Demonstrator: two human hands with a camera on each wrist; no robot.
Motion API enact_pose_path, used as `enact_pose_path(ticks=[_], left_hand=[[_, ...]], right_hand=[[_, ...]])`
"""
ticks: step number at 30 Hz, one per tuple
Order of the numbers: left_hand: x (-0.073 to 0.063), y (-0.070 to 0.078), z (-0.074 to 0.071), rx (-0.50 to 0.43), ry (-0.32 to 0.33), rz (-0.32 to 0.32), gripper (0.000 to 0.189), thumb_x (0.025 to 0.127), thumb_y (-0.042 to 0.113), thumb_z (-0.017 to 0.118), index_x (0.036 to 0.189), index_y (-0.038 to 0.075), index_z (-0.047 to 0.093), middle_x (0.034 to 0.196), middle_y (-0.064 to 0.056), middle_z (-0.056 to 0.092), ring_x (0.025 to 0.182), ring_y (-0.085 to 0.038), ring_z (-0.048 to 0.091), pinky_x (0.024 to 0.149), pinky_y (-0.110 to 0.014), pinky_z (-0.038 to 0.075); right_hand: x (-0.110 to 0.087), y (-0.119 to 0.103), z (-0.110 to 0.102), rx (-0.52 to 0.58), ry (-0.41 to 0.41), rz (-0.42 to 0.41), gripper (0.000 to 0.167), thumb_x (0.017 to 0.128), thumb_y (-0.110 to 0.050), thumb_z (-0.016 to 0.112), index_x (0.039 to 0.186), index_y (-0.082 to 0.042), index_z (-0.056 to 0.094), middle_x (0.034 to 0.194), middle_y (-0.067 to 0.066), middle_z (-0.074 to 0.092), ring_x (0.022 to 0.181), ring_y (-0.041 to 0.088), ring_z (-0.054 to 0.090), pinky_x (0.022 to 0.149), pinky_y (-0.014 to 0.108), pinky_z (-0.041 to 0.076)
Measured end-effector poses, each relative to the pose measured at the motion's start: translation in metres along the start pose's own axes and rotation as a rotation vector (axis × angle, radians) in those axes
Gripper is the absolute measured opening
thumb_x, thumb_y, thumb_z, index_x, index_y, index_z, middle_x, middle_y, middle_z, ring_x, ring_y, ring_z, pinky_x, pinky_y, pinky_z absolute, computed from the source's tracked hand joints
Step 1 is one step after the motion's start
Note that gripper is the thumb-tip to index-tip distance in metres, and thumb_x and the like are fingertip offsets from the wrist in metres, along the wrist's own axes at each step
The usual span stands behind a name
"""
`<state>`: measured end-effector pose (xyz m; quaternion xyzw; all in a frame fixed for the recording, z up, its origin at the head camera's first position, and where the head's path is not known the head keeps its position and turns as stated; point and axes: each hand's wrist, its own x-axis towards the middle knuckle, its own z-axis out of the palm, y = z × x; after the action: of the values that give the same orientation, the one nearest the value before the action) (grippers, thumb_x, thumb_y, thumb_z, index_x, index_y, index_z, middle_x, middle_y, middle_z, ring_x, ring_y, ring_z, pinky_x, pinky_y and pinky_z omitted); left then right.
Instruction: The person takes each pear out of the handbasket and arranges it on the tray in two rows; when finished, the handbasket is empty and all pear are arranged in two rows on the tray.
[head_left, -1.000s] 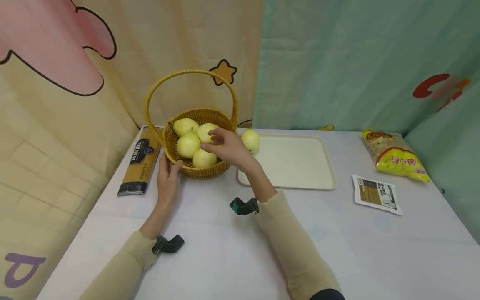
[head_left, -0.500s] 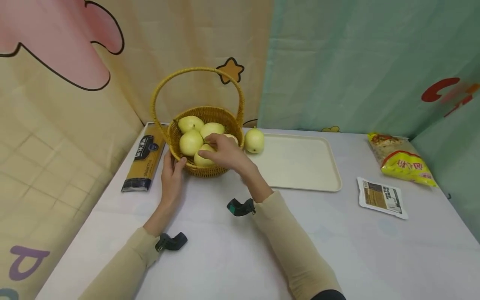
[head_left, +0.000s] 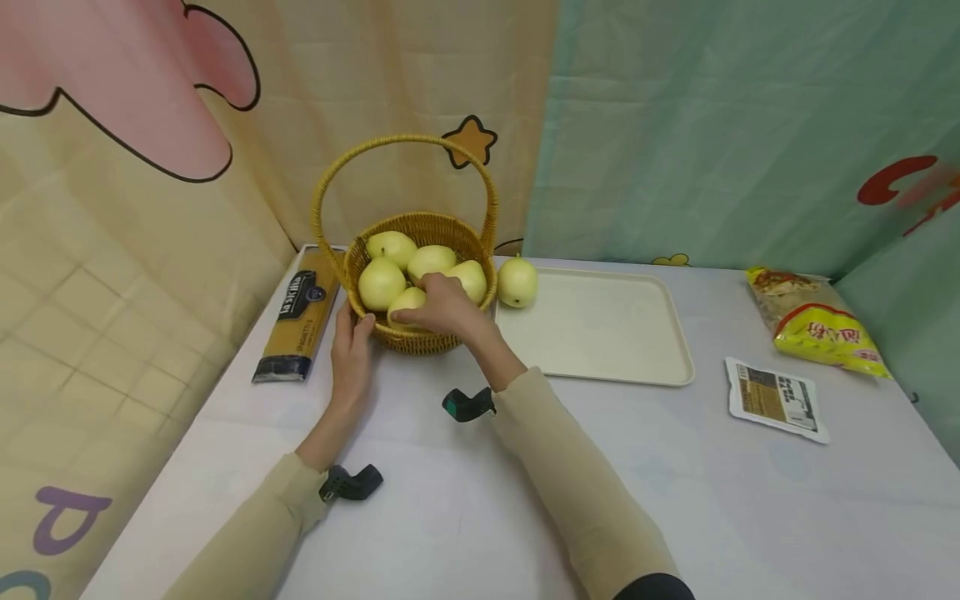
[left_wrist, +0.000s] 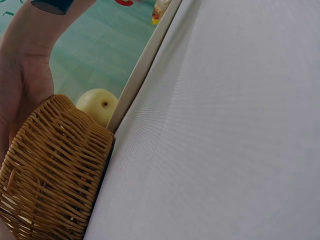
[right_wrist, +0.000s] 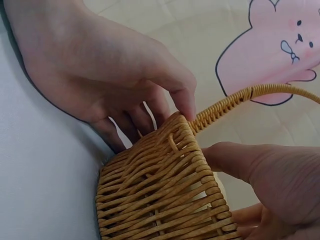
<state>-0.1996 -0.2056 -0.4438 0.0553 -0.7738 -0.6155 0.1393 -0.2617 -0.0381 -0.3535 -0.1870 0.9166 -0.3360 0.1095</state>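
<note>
So — far left, a spaghetti packet (head_left: 300, 312) lies flat beside the wicker basket (head_left: 408, 343); left hand (head_left: 351, 358) grips this basket, thumb over the rim, fingers against the outer wall; five pale pears (head_left: 381, 283) sit inside; right hand (head_left: 450, 308) reaches in, thumb and fingers curled about the front pear (head_left: 407, 301) — fingertips partly hidden; next, a loose pear (head_left: 517, 282) at the left end of a cream tray (head_left: 600, 325); well apart, a white pouch (head_left: 776, 400) near a yellow bag (head_left: 825, 329).
</note>
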Motion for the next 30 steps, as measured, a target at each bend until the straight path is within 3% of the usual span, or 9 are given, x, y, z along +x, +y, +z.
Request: enact_pose_path(ticks=[5, 11, 14, 24, 30], left_hand=[[0.000, 0.001, 0.001, 0.005, 0.004, -0.007, 0.065, 0.112, 0.039, 0.038, 0.170, 0.019, 0.018, 0.175, 0.002, 0.022, 0.161, -0.012, 0.020, 0.133, -0.036, 0.018], [-0.002, 0.002, 0.001, 0.012, 0.015, 0.014, 0.064, 0.112, 0.038, 0.037, 0.170, 0.018, 0.019, 0.175, 0.001, 0.023, 0.161, -0.014, 0.021, 0.133, -0.037, 0.018], [-0.001, 0.001, 0.001, 0.014, 0.020, 0.026, 0.064, 0.112, 0.038, 0.038, 0.170, 0.018, 0.021, 0.175, -0.001, 0.025, 0.161, -0.015, 0.022, 0.133, -0.039, 0.019], [-0.001, -0.002, -0.001, 0.005, 0.010, 0.011, 0.062, 0.112, 0.037, 0.037, 0.170, 0.020, 0.020, 0.175, 0.001, 0.025, 0.161, -0.013, 0.022, 0.133, -0.035, 0.019], [0.000, -0.002, 0.000, -0.004, 0.010, 0.028, 0.062, 0.112, 0.034, 0.038, 0.170, 0.016, 0.021, 0.175, -0.002, 0.026, 0.161, -0.015, 0.023, 0.133, -0.035, 0.020]], right_hand=[[0.000, 0.001, 0.000, 0.028, 0.048, -0.027, 0.064, 0.090, -0.040, 0.083, 0.134, 0.003, 0.064, 0.131, 0.016, 0.070, 0.125, 0.032, 0.061, 0.103, 0.041, 0.053], [-0.003, 0.002, -0.004, 0.063, 0.104, -0.059, 0.074, 0.090, -0.042, 0.083, 0.145, 0.001, 0.060, 0.142, 0.015, 0.066, 0.136, 0.034, 0.057, 0.114, 0.043, 0.049], [-0.010, 0.001, -0.011, 0.117, 0.139, -0.062, 0.074, 0.089, -0.043, 0.084, 0.146, -0.003, 0.060, 0.143, 0.013, 0.066, 0.136, 0.032, 0.058, 0.112, 0.043, 0.050], [-0.043, 0.015, -0.058, 0.294, 0.236, -0.136, 0.070, 0.088, -0.035, 0.086, 0.147, -0.007, 0.060, 0.143, 0.009, 0.066, 0.128, 0.026, 0.066, 0.099, 0.039, 0.060], [-0.064, 0.044, -0.091, 0.336, 0.279, -0.075, 0.072, 0.088, -0.034, 0.086, 0.149, -0.010, 0.058, 0.143, 0.010, 0.065, 0.130, 0.028, 0.064, 0.101, 0.044, 0.059]])
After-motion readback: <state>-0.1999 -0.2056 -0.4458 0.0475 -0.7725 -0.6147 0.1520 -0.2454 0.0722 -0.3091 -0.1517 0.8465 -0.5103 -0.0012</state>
